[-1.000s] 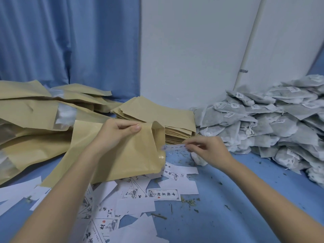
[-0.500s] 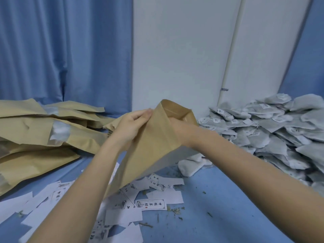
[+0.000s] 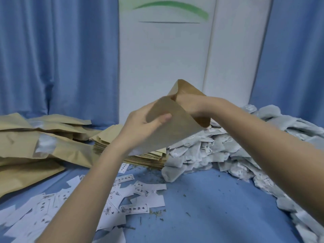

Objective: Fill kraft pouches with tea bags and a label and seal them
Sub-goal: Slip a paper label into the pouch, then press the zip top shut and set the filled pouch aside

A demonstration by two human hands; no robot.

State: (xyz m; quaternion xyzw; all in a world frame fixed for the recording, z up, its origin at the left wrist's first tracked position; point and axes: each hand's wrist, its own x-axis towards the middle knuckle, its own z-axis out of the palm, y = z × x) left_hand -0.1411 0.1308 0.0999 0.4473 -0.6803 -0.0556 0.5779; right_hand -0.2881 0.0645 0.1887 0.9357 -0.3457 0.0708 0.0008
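Since a moment ago I have lifted the kraft pouch (image 3: pixel 172 127) higher off the tabletop (image 3: pixel 210 199), and my right hand (image 3: pixel 188 106), which was reaching toward the labels a second ago, is now pushed wrist-deep into the pouch's open mouth. My left hand (image 3: pixel 144 125) grips the near wall of the pouch from outside, thumb pressed across the brown paper and fingers curled behind it. The fingers of my right hand are hidden inside the pouch, so I cannot tell whether they are curled or spread, nor whether they hold anything. The pouch hangs in the air, tilted, its mouth turned up and to the right, above the stack of flat empty pouches (image 3: pixel 133 155) that lies at mid-table. To the left of that stack lie larger kraft bags (image 3: pixel 35 151) with clear windows, piled on one another. To the right, a heap of grey-white tea bags (image 3: pixel 219 151) runs along the edge of the blue tabletop toward the near right corner. Below my forearms, printed white paper labels (image 3: pixel 135 208) lie scattered over the tabletop, some face up, some blank side up, with specks of loose tea among them. Blue curtains (image 3: pixel 61 58) and a white panel (image 3: pixel 166 58) close off the back.
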